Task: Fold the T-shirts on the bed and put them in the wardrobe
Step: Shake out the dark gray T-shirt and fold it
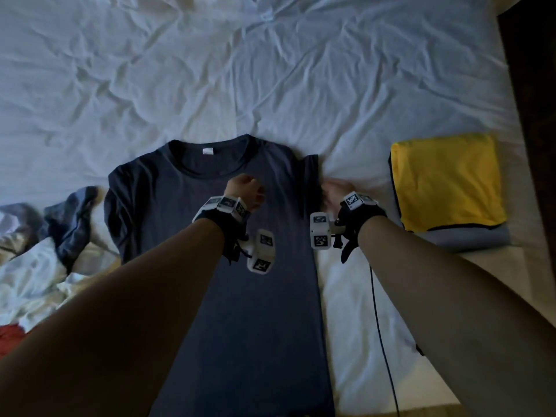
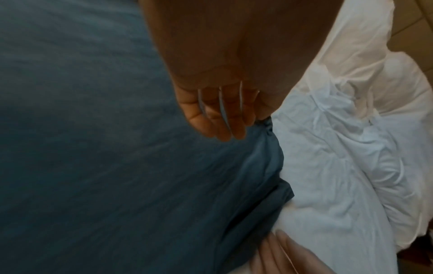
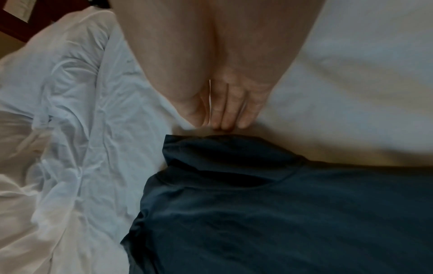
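A dark navy T-shirt lies flat on the white bed sheet, collar away from me. My left hand hovers over its chest with fingers relaxed and nothing in it; the left wrist view shows the fingers loose above the navy T-shirt. My right hand lies flat on the sheet at the shirt's right sleeve. In the right wrist view its straight fingertips touch the sheet just beside the sleeve edge.
A folded yellow shirt sits on a folded grey one to the right, near the bed's dark edge. Crumpled clothes are heaped at the left. A black cable hangs from my right wrist.
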Tool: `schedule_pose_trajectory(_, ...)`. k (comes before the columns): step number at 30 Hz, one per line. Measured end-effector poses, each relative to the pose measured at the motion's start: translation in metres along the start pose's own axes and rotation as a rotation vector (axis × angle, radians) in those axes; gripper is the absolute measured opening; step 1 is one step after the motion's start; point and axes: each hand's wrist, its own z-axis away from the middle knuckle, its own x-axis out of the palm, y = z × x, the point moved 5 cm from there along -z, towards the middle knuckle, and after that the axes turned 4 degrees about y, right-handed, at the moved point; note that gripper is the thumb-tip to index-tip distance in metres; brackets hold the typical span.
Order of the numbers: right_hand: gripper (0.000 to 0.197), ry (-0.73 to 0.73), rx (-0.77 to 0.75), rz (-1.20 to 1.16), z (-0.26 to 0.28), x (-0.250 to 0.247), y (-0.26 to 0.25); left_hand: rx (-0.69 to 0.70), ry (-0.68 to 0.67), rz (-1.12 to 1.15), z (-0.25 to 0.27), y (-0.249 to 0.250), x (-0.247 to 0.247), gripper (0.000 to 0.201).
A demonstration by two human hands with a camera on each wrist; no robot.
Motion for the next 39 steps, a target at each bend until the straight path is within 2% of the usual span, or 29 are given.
schedule_pose_trajectory(2,0.013,-0.025,-0.015,-0.001,-0.007,0.004,-0.007,0.04,-0.03,-0.006,-0.015,0.012,0.021,0.015)
schedule_pose_trajectory(4,0.015,-0.051,-0.058,0.046,0.001,0.008,-0.02,0.049,-0.058,-0.001,-0.024,0.021,0.038,0.019)
schedule_pose_trajectory(5,0.015,-0.064,-0.043,0.027,-0.017,0.006,-0.018,0.03,-0.074,-0.004,-0.04,0.021,0.056,0.017)
schedule_pose_trajectory(7,0.011,-0.062,-0.042,-0.074,-0.012,0.007,-0.018,0.021,-0.059,0.01,-0.042,0.017,0.058,0.016)
schedule_pose_trajectory(10,0.005,0.078,-0.027,-0.265,-0.013,-0.006,-0.008,0.004,-0.018,0.063,-0.055,0.004,0.063,0.029)
schedule_pose_trajectory(13,0.015,0.208,-0.055,-0.318,-0.007,-0.012,0.004,-0.031,0.002,0.117,-0.058,-0.004,0.064,0.03)
schedule_pose_trajectory(15,0.013,0.157,-0.056,-0.352,0.004,-0.009,0.002,-0.054,0.03,0.139,-0.059,-0.001,0.065,0.029)
schedule_pose_trajectory(16,0.012,0.068,-0.032,-0.386,0.009,-0.003,-0.001,-0.062,0.04,0.14,-0.059,0.0,0.065,0.029)
schedule_pose_trajectory(18,0.025,-0.101,0.031,-0.427,0.016,0.007,-0.005,-0.062,0.046,0.121,-0.059,0.002,0.065,0.025)
schedule_pose_trajectory(19,0.029,-0.118,0.029,-0.407,0.016,0.008,-0.007,-0.055,0.052,0.111,-0.059,0.003,0.065,0.023)
schedule_pose_trajectory(23,0.023,0.098,-0.197,-0.218,0.007,-0.006,-0.023,-0.013,0.107,0.166,-0.053,0.011,0.057,0.025)
schedule_pose_trajectory(25,0.016,0.19,-0.276,-0.211,0.014,-0.015,-0.03,-0.001,0.125,0.199,-0.05,0.015,0.056,0.024)
schedule_pose_trajectory(28,0.046,0.257,-0.244,-0.215,0.022,-0.031,-0.019,-0.008,0.101,0.263,-0.045,0.019,0.061,0.023)
schedule_pose_trajectory(30,0.056,0.271,-0.19,-0.205,0.024,-0.039,-0.003,-0.005,0.062,0.272,-0.04,0.021,0.068,0.023)
schedule_pose_trajectory(34,0.079,0.204,-0.063,-0.152,0.02,-0.045,0.034,0.001,0.021,0.211,-0.033,0.018,0.076,0.017)
schedule_pose_trajectory(36,0.083,0.135,-0.074,-0.088,0.032,-0.042,0.03,-0.015,0.02,0.182,-0.033,0.014,0.076,0.013)
schedule_pose_trajectory(39,0.078,0.125,-0.129,-0.013,0.04,-0.044,0.028,-0.03,0.038,0.128,-0.034,0.007,0.075,0.011)
